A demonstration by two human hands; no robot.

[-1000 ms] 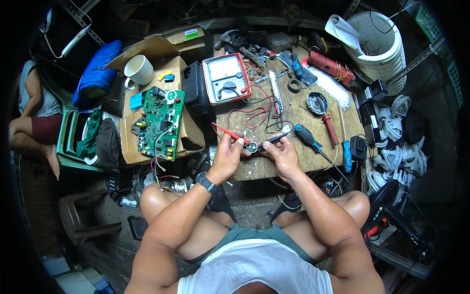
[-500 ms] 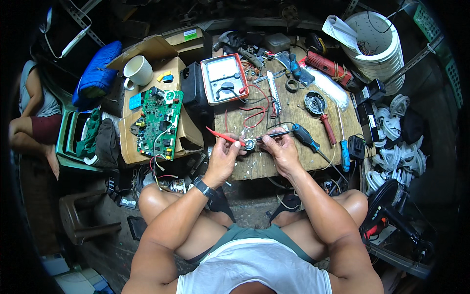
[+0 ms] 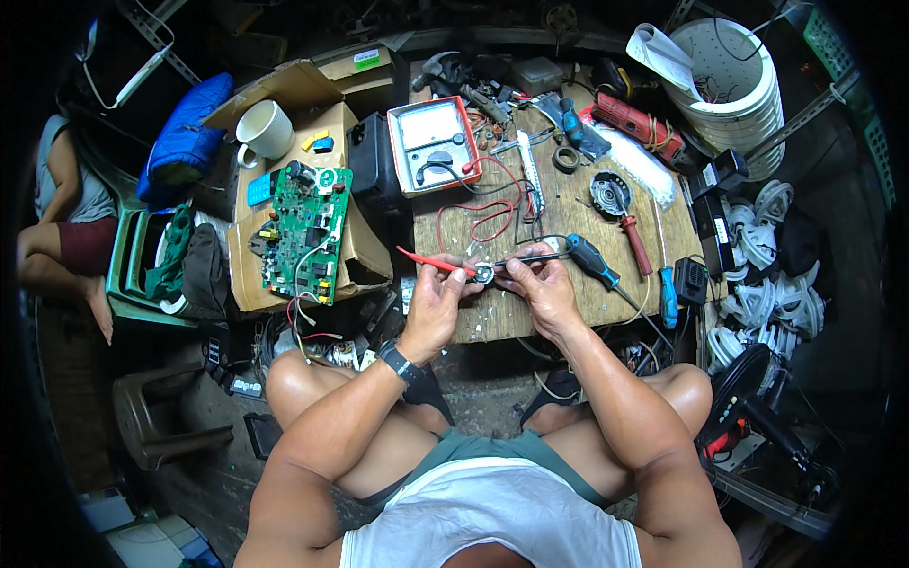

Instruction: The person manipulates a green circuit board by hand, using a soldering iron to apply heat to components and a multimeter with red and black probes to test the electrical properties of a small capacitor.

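Note:
My left hand (image 3: 434, 310) is closed around a red test probe (image 3: 422, 257), whose back end sticks out to the upper left. Opposite it, my right hand (image 3: 542, 290) pinches a black test probe (image 3: 536, 257) that points left. Between my fingertips sits a small round metallic part (image 3: 484, 274), just above the wooden tabletop. Both probes lead toward it; whether their tips touch it is too small to tell. Red and black leads (image 3: 490, 235) loop back to an analog multimeter (image 3: 433, 144) with a red-edged case.
Right of my hands lie a blue screwdriver (image 3: 591, 257) and a round motor-like part (image 3: 609, 194). A green circuit board (image 3: 309, 232) rests on cardboard at left, near a mug (image 3: 266, 130). A red power tool (image 3: 636, 125) and white bucket (image 3: 734, 76) stand far right. Another person (image 3: 71, 208) sits far left.
The view has shifted very slightly. Both hands keep their grips on the probes, and the round part between them appears turned a little.

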